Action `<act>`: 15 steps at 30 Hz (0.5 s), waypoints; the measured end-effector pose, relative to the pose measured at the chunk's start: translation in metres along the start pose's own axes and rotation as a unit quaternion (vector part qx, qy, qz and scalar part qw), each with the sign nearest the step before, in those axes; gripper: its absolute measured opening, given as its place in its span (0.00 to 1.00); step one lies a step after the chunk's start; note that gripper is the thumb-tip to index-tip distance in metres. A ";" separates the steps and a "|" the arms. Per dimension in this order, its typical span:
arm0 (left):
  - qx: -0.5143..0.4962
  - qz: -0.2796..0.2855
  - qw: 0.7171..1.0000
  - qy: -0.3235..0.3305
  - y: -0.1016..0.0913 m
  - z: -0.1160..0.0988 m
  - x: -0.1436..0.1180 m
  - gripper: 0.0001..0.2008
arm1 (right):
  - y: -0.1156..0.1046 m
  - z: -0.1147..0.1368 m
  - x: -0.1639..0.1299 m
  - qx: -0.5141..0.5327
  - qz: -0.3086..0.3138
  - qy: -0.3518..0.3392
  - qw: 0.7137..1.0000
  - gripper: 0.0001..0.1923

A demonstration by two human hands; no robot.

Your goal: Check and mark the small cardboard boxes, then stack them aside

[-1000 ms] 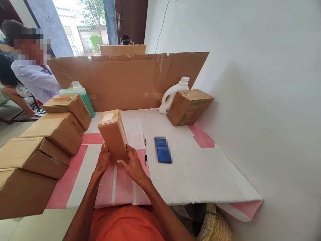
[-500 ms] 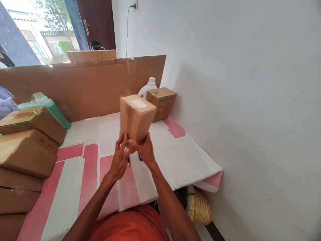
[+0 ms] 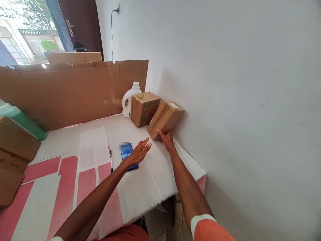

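My right hand grips the near lower end of a cardboard box with a white label on its top. This box tilts beside the wall, right of another cardboard box with green markings. My left hand is off the box, fingers stretched out, above the table and partly over a phone with a lit screen. Left of the phone lie a black pen and a sheet of white paper.
A white jug stands behind the green-marked box. A cardboard panel runs along the back of the table. At the left are stacked cardboard boxes and a bottle of green liquid. The wall borders the right side.
The labelled box has gone from the middle of the table to the right, next to the green-marked box. My left hand has let go of it. The view has turned right.
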State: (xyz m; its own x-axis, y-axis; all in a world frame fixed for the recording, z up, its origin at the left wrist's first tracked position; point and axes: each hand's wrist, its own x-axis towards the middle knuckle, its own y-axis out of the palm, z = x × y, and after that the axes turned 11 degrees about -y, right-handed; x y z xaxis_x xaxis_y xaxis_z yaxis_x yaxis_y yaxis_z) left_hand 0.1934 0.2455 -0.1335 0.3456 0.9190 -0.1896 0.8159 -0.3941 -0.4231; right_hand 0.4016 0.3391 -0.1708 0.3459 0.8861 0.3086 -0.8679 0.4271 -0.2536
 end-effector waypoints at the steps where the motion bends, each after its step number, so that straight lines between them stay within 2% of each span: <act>1: 0.003 0.003 1.000 -0.008 0.001 0.002 0.002 0.44 | 0.000 -0.006 0.010 -0.008 0.007 0.003 1.000 0.38; 4: 0.010 0.013 1.000 -0.009 0.007 -0.006 0.023 0.44 | -0.001 -0.019 0.032 -0.043 0.023 0.016 0.999 0.35; 9: 0.007 0.025 0.999 0.022 0.021 -0.039 0.081 0.44 | -0.005 -0.028 0.045 -0.100 0.030 0.007 0.994 0.33; 12: 0.001 0.031 0.999 0.022 0.021 -0.052 0.108 0.45 | -0.003 -0.031 0.047 -0.123 0.024 -0.003 0.992 0.35; 15: -0.005 0.040 0.999 0.011 0.015 -0.058 0.121 0.47 | 0.003 -0.032 0.051 -0.147 0.012 -0.011 0.989 0.35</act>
State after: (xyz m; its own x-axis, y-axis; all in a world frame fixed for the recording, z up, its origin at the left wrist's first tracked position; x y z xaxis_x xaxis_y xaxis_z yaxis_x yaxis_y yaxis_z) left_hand 0.2739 0.3516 -0.1113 0.4204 0.8845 -0.2023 0.7897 -0.4664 -0.3986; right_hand 0.4282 0.3910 -0.1852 0.3157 0.8936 0.3189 -0.7336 0.4431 -0.5153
